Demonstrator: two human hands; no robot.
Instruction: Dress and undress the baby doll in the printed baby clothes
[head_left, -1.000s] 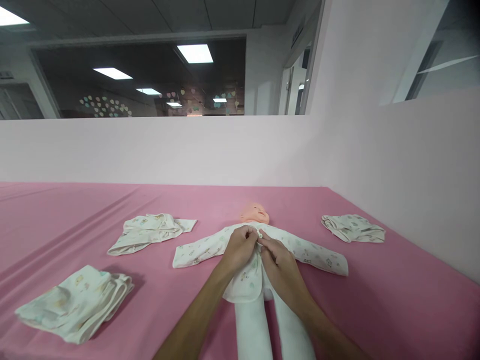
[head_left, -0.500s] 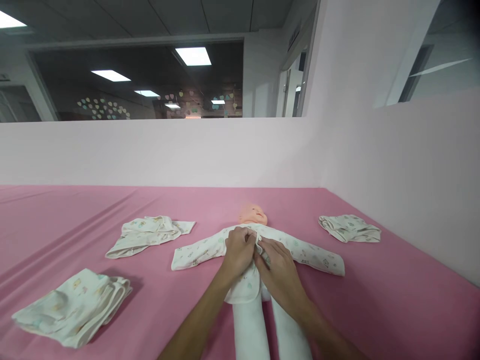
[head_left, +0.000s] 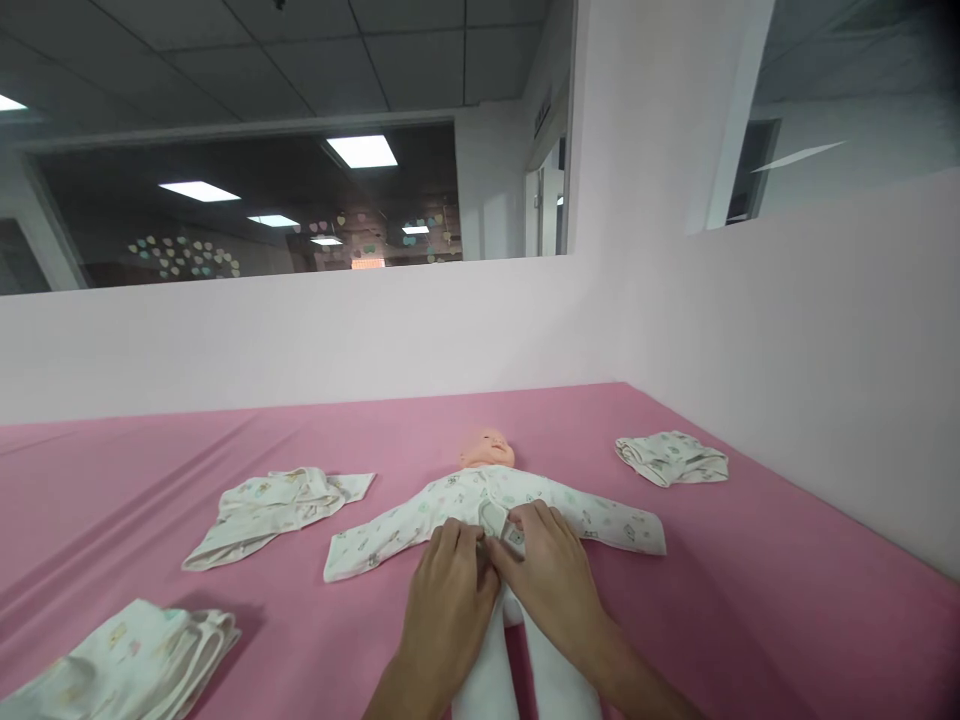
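Note:
A baby doll [head_left: 488,449] lies on its back on the pink sheet [head_left: 750,610], dressed in a white printed top [head_left: 592,515] with sleeves spread out and white legs toward me. My left hand [head_left: 448,600] and my right hand [head_left: 547,575] sit side by side on the doll's belly, fingers curled and pinching the front flaps of the top near its lower edge. What sits between the fingertips is too small to make out.
A loose printed garment [head_left: 270,503] lies left of the doll. A folded one [head_left: 127,670] sits at the near left, and a crumpled one [head_left: 671,457] at the far right beside the pale wall [head_left: 825,400]. A glass partition runs behind.
Both hands have slid down from the doll's collar to its belly, still pinching the top's front. The view has tilted up and shifted right.

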